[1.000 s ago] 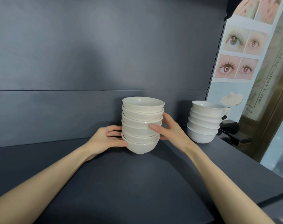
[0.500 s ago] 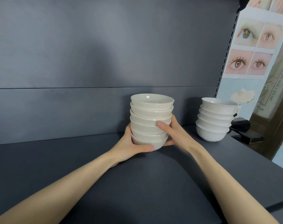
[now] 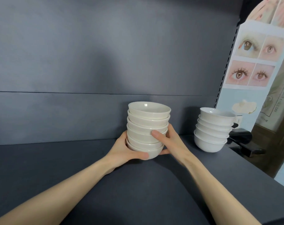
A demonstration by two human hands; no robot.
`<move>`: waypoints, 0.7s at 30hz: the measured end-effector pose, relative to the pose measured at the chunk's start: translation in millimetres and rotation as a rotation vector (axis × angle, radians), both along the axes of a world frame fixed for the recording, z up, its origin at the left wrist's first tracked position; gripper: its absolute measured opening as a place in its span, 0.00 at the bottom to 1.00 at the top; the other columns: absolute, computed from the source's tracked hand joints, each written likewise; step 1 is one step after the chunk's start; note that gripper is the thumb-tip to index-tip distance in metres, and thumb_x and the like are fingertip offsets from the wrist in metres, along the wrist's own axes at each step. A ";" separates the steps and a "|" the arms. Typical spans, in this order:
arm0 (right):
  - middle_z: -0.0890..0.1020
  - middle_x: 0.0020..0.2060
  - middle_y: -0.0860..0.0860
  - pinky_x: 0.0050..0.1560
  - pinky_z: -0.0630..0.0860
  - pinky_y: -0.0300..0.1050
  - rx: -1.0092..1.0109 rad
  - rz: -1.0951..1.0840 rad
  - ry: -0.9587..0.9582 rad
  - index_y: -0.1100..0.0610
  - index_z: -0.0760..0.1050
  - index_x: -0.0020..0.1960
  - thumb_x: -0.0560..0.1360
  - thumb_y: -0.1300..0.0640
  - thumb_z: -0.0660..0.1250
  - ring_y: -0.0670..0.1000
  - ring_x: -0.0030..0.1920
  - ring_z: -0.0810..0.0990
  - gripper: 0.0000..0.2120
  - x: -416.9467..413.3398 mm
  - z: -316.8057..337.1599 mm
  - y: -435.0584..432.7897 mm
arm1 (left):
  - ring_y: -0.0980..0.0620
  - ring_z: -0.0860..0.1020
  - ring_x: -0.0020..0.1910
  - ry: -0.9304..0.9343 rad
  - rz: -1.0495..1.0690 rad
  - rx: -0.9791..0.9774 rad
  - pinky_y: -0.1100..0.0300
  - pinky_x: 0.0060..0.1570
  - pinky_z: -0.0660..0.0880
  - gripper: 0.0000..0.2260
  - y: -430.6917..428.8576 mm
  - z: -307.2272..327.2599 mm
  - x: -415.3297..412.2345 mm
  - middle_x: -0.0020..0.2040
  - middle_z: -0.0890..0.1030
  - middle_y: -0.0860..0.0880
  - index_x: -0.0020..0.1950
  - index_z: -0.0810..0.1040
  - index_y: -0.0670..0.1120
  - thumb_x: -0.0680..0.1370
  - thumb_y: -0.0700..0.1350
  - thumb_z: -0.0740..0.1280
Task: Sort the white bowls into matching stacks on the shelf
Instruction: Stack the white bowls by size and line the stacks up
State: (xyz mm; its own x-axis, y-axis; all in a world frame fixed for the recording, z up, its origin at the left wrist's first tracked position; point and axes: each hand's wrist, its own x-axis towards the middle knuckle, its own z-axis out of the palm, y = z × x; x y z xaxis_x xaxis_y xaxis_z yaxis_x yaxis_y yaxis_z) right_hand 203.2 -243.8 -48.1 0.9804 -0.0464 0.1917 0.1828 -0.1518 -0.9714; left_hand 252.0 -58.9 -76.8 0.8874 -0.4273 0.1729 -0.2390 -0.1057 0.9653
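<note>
I hold a stack of cream bowls (image 3: 147, 129) between both hands, near the middle of my view, over the dark grey shelf (image 3: 73, 168). I count six bowls nested upright, the top one open to me. My left hand (image 3: 126, 150) comes in from 8 o'clock and cups the lowest bowl: the palm lies against its left side, the fingers wrap round behind where I cannot see them, and the thumb lies across the front of the bowl near its base. My right hand (image 3: 172, 143) comes in from 4 o'clock. Its thumb presses flat against the front of the stack about halfway up, and its fingers curl round the right side and back. Both hands are closed round the stack, neither one spread wide. I cannot tell whether the bottom bowl touches the shelf or hangs just above it.

At 3 o'clock from this stack, well apart from it, a second stack of whiter bowls (image 3: 212, 130) stands on the shelf near its right end, five bowls by my count. The grey back panel (image 3: 89, 62) rises at 12 o'clock. At 2 o'clock, past the shelf's edge, hangs a poster of painted eyes (image 3: 251, 62), and a black object (image 3: 242, 140) that I cannot make out sits just right of the whiter bowls.
</note>
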 end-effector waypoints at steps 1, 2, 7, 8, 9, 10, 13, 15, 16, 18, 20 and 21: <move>0.77 0.60 0.40 0.46 0.83 0.50 0.000 0.008 0.002 0.45 0.63 0.70 0.67 0.42 0.73 0.43 0.57 0.79 0.35 -2.5 2.6 0.8 | 0.62 0.80 0.52 -0.001 0.010 -0.004 0.68 0.44 0.77 0.34 0.9 2.3 -3.6 0.54 0.82 0.56 0.62 0.71 0.53 0.62 0.35 0.80; 0.77 0.60 0.40 0.46 0.83 0.51 -0.005 0.014 0.006 0.46 0.63 0.70 0.67 0.42 0.73 0.43 0.58 0.79 0.35 -3.1 4.3 2.4 | 0.61 0.81 0.52 0.005 0.015 -0.008 0.68 0.44 0.77 0.33 3.0 3.3 -5.4 0.53 0.83 0.56 0.60 0.72 0.54 0.61 0.35 0.80; 0.78 0.58 0.41 0.43 0.83 0.51 -0.064 0.075 -0.021 0.46 0.64 0.68 0.71 0.44 0.71 0.44 0.56 0.79 0.29 -15.5 26.7 18.8 | 0.60 0.81 0.52 -0.001 0.088 -0.031 0.66 0.45 0.78 0.36 20.8 17.8 -26.9 0.54 0.83 0.56 0.63 0.73 0.51 0.58 0.39 0.83; 0.78 0.57 0.40 0.41 0.83 0.49 -0.068 0.093 -0.037 0.46 0.65 0.67 0.72 0.46 0.70 0.43 0.55 0.80 0.26 -20.2 34.1 24.0 | 0.60 0.81 0.52 -0.011 0.105 -0.029 0.66 0.46 0.78 0.38 26.1 23.1 -33.4 0.54 0.83 0.56 0.64 0.72 0.51 0.57 0.42 0.83; 0.79 0.56 0.40 0.40 0.83 0.48 -0.070 0.112 -0.055 0.46 0.66 0.66 0.73 0.47 0.69 0.43 0.54 0.80 0.24 -25.1 41.2 29.7 | 0.61 0.81 0.52 -0.026 0.123 -0.025 0.66 0.46 0.78 0.38 32.3 29.1 -40.5 0.55 0.83 0.56 0.64 0.72 0.51 0.57 0.43 0.83; 0.79 0.55 0.39 0.39 0.83 0.47 -0.070 0.132 -0.072 0.45 0.66 0.64 0.74 0.48 0.68 0.43 0.53 0.80 0.21 -29.8 48.0 36.0 | 0.62 0.81 0.51 -0.044 0.144 -0.023 0.67 0.45 0.78 0.36 39.4 35.8 -48.0 0.54 0.82 0.56 0.63 0.72 0.51 0.58 0.42 0.83; 0.79 0.55 0.38 0.39 0.83 0.48 -0.079 0.185 -0.100 0.44 0.67 0.63 0.74 0.48 0.68 0.42 0.53 0.80 0.20 -44.9 65.7 57.6 | 0.63 0.81 0.48 -0.091 0.208 -0.019 0.70 0.42 0.77 0.32 62.7 53.3 -71.7 0.53 0.83 0.56 0.61 0.73 0.52 0.62 0.39 0.81; 0.78 0.57 0.40 0.40 0.83 0.51 -0.082 0.207 -0.108 0.46 0.65 0.67 0.73 0.47 0.68 0.44 0.55 0.79 0.24 -55.4 75.7 76.6 | 0.63 0.81 0.47 -0.122 0.254 -0.019 0.71 0.40 0.77 0.31 82.3 62.9 -89.4 0.52 0.83 0.55 0.61 0.73 0.51 0.62 0.39 0.80; 0.77 0.58 0.41 0.41 0.83 0.52 -0.081 0.215 -0.109 0.47 0.64 0.67 0.73 0.46 0.69 0.44 0.56 0.79 0.26 -58.2 79.5 84.1 | 0.64 0.81 0.46 -0.133 0.269 -0.019 0.72 0.39 0.76 0.30 89.0 67.3 -95.6 0.52 0.83 0.55 0.60 0.73 0.51 0.63 0.39 0.80; 0.77 0.59 0.42 0.42 0.83 0.55 -0.070 0.231 -0.102 0.49 0.64 0.68 0.73 0.46 0.69 0.45 0.56 0.78 0.27 -66.6 86.4 103.0 | 0.65 0.81 0.46 -0.153 0.303 -0.021 0.73 0.38 0.75 0.29 107.2 74.7 -110.2 0.52 0.82 0.55 0.60 0.73 0.51 0.63 0.38 0.80; 0.77 0.59 0.43 0.42 0.83 0.57 -0.075 0.253 -0.102 0.49 0.64 0.68 0.72 0.45 0.69 0.46 0.57 0.78 0.28 -75.4 92.3 125.8 | 0.65 0.81 0.45 -0.174 0.336 -0.026 0.74 0.38 0.75 0.27 129.7 80.9 -127.2 0.51 0.83 0.56 0.58 0.74 0.52 0.63 0.38 0.80; 0.77 0.59 0.44 0.42 0.83 0.58 -0.078 0.266 -0.107 0.49 0.65 0.68 0.72 0.44 0.70 0.47 0.57 0.78 0.28 -80.0 95.0 137.9 | 0.65 0.81 0.45 -0.185 0.350 -0.027 0.74 0.38 0.75 0.26 141.5 83.6 -135.6 0.51 0.83 0.56 0.56 0.74 0.53 0.63 0.39 0.80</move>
State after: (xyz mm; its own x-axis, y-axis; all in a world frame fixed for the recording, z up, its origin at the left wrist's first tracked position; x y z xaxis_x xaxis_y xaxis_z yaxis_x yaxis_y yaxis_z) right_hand 123.1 -106.0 46.9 0.9300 0.2286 0.2878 0.3271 -0.1577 -0.9317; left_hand 116.4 82.6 6.8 0.9315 -0.0973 0.3505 -0.3630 -0.1867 0.9129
